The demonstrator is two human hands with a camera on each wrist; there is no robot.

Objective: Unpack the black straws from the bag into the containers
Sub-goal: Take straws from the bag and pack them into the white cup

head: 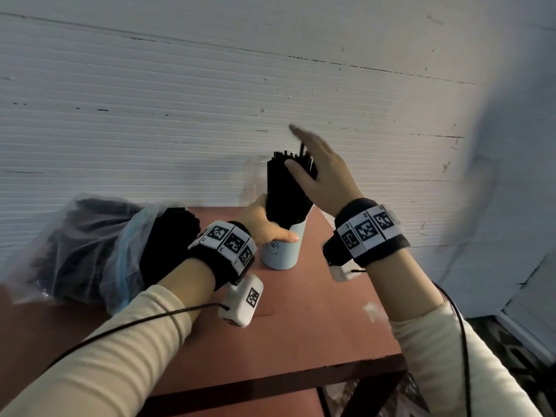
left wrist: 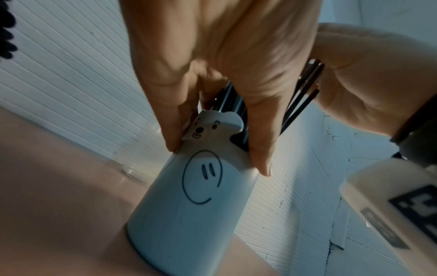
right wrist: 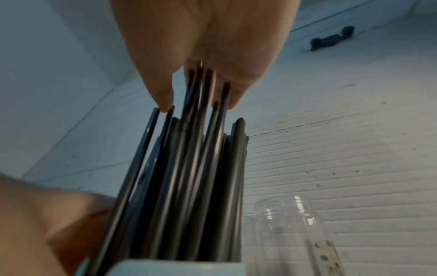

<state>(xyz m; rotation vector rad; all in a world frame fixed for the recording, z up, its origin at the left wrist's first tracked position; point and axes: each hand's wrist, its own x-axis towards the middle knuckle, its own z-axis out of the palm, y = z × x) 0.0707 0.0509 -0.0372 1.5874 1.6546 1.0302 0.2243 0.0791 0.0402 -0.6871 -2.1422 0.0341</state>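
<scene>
A pale blue cup [head: 279, 254] with a smiley drawn on it stands on the red-brown table [head: 301, 326]. A thick bundle of black straws [head: 285, 194] sticks up out of it. My left hand [head: 270, 227] is wrapped round the base of the bundle, with the thumb lying across the cup's rim [left wrist: 212, 115]. My right hand [head: 313, 173] lies against the tops of the straws [right wrist: 189, 177] with straight fingers, the thumb across the front of the bundle. A clear plastic bag [head: 90, 245] holding more black straws lies at the left.
A clear plastic jar [head: 255, 176] stands just behind the cup, against the white ribbed wall [head: 180, 100]; the right wrist view shows the jar [right wrist: 295, 233] with nothing in it. The table's right edge [head: 361, 281] runs close to my right wrist.
</scene>
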